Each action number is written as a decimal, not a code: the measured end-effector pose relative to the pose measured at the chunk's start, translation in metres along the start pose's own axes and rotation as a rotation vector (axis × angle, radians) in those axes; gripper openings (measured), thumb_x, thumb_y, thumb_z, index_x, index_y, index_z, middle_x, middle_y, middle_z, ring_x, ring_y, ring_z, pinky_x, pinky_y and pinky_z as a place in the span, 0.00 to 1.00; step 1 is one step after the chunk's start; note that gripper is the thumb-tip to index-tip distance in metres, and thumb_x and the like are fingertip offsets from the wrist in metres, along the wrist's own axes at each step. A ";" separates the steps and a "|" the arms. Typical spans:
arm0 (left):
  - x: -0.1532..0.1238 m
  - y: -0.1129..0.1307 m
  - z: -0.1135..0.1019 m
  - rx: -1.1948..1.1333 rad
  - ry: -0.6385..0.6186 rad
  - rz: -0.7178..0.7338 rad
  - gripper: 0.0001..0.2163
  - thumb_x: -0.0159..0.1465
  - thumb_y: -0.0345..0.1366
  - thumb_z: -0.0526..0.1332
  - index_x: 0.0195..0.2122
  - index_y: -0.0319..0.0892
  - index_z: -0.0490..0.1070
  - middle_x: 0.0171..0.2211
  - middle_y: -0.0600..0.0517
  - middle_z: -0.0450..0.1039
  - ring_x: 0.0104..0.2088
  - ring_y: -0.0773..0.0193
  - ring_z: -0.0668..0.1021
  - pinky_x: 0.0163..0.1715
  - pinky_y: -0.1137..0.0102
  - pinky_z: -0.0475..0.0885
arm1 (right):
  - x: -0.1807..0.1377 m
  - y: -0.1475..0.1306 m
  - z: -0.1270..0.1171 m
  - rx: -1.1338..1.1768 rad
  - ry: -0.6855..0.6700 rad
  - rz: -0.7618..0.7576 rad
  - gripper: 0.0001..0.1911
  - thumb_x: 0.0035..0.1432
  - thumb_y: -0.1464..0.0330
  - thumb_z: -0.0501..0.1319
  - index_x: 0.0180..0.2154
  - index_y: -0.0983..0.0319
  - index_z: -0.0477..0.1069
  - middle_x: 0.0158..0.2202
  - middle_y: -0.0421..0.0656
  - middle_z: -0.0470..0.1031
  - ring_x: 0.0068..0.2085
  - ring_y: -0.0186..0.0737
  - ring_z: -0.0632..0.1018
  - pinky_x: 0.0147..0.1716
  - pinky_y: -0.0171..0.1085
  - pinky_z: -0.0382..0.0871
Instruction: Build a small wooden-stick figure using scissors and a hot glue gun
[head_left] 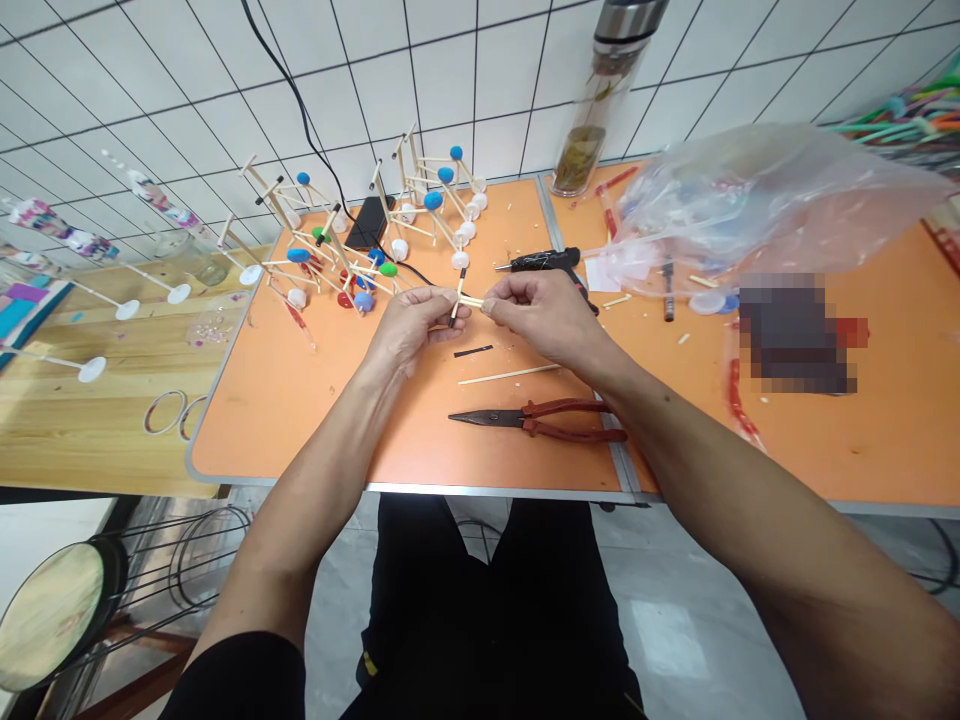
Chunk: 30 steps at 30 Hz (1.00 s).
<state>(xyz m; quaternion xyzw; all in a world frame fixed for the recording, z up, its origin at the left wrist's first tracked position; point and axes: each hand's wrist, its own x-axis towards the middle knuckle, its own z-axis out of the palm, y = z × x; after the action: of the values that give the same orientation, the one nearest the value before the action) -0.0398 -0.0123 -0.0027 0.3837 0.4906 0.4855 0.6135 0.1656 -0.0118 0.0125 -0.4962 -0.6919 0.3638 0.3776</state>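
Observation:
Over the orange table (300, 400), my left hand (411, 325) and my right hand (541, 310) meet, both pinched on a small cross of thin wooden sticks (463, 297) with a black band at its joint. The fingers of each hand are closed on a stick end. Below the hands lie a loose wooden stick (508, 375), a short black strip (473, 351) and red-handled long-nose pliers (547, 418). A black glue gun (541, 262) lies just beyond my right hand.
A heap of stick figures with blue, red, green and white caps (360, 240) fills the table's far left. A clear plastic bag (750, 205), a glass bottle (600, 100) and a black cable (300, 110) stand behind. A wooden table (90, 420) adjoins at left.

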 end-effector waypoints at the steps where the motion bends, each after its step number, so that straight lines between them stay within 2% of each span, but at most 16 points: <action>1: 0.001 -0.001 0.000 0.001 0.001 0.003 0.12 0.61 0.39 0.79 0.35 0.38 0.80 0.30 0.50 0.83 0.29 0.67 0.84 0.36 0.73 0.81 | 0.000 0.000 0.000 0.003 -0.001 0.004 0.09 0.56 0.63 0.67 0.31 0.63 0.80 0.27 0.40 0.74 0.31 0.37 0.68 0.33 0.40 0.56; 16: -0.003 0.002 0.001 -0.002 -0.005 0.013 0.09 0.58 0.35 0.78 0.33 0.38 0.81 0.29 0.49 0.84 0.28 0.67 0.83 0.36 0.72 0.81 | 0.000 0.000 0.001 0.006 -0.013 -0.015 0.09 0.55 0.63 0.66 0.29 0.62 0.79 0.25 0.39 0.71 0.31 0.38 0.68 0.33 0.40 0.56; 30: 0.002 -0.003 -0.001 -0.010 -0.014 0.041 0.11 0.56 0.37 0.80 0.32 0.39 0.81 0.28 0.50 0.83 0.28 0.67 0.83 0.37 0.71 0.81 | 0.001 0.000 0.002 -0.005 -0.006 -0.009 0.09 0.55 0.64 0.66 0.28 0.62 0.79 0.26 0.39 0.72 0.31 0.38 0.68 0.34 0.41 0.56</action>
<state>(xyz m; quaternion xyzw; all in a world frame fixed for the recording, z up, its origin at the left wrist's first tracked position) -0.0398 -0.0114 -0.0064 0.3941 0.4758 0.4979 0.6086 0.1638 -0.0114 0.0115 -0.4929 -0.6963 0.3619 0.3757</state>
